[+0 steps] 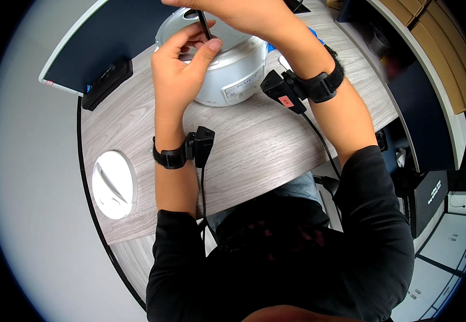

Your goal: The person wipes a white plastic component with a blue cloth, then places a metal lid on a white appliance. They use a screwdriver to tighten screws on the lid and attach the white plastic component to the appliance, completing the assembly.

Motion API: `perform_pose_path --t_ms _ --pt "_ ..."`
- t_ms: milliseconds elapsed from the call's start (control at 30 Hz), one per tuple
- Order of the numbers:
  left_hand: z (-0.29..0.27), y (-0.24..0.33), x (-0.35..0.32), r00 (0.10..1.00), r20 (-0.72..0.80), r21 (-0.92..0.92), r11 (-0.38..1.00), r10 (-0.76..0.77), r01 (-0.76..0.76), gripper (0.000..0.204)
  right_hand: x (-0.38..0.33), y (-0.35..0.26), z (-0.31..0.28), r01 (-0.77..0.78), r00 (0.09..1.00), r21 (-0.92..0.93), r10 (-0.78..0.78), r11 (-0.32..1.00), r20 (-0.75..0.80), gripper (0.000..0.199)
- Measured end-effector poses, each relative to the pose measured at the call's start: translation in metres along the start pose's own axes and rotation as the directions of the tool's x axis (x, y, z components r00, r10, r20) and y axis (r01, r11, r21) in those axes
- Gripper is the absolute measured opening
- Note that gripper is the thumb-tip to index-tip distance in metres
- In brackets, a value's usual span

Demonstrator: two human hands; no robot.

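Note:
A silver-white round appliance [236, 64], shaped like a rice cooker, stands on the desk at the top of view. My left hand [178, 72] is over its left edge, thumb and fingers closed around the lower part of a slim black rod [204, 24], perhaps a screwdriver. The rod leans upright above the appliance's top, close to a dark opening [191, 14]. From the right, my right hand [227, 9] reaches across to the rod's upper end; the frame's edge cuts off some of its fingers. Where the rod's lower tip ends is hidden by my left hand.
A white oval lid-like part [128, 185] lies on the wood-grain desk [243, 145] at left. A black box-shaped object [107, 84] stands by the dark partition [90, 45]. Cables hang from my wrist devices. Shelving with cardboard boxes [448, 48] rises at right.

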State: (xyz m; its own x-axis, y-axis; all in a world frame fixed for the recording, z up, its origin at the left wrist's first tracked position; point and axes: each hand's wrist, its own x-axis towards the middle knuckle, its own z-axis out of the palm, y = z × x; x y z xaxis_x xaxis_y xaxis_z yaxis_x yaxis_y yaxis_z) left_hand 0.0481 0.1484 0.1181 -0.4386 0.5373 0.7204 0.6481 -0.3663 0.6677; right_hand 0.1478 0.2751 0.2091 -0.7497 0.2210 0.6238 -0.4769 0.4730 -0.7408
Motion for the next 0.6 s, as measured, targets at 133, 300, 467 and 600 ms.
perform_pose_path --t_ms 133,300,467,600 --pt "0.001 -0.007 -0.002 0.995 -0.045 0.078 0.993 -0.086 0.09 0.014 0.004 0.008 0.015 0.054 0.987 0.001 -0.054 0.999 -0.149 0.033" --pt "0.002 -0.007 -0.004 0.994 -0.031 -0.034 0.994 -0.108 0.107 0.012 0.006 0.02 0.012 0.034 0.999 0.145 -0.034 0.989 0.0 0.026" --pt "-0.004 -0.007 -0.001 0.987 0.072 -0.088 0.985 -0.145 0.151 0.016 0.011 0.036 0.007 0.015 0.998 0.365 -0.038 0.931 0.056 0.022" --pt "-0.005 -0.003 -0.003 0.993 0.072 0.03 0.995 -0.096 0.094 0.018 0.004 0.023 0.012 0.064 0.998 0.158 -0.063 0.985 -0.015 0.025"
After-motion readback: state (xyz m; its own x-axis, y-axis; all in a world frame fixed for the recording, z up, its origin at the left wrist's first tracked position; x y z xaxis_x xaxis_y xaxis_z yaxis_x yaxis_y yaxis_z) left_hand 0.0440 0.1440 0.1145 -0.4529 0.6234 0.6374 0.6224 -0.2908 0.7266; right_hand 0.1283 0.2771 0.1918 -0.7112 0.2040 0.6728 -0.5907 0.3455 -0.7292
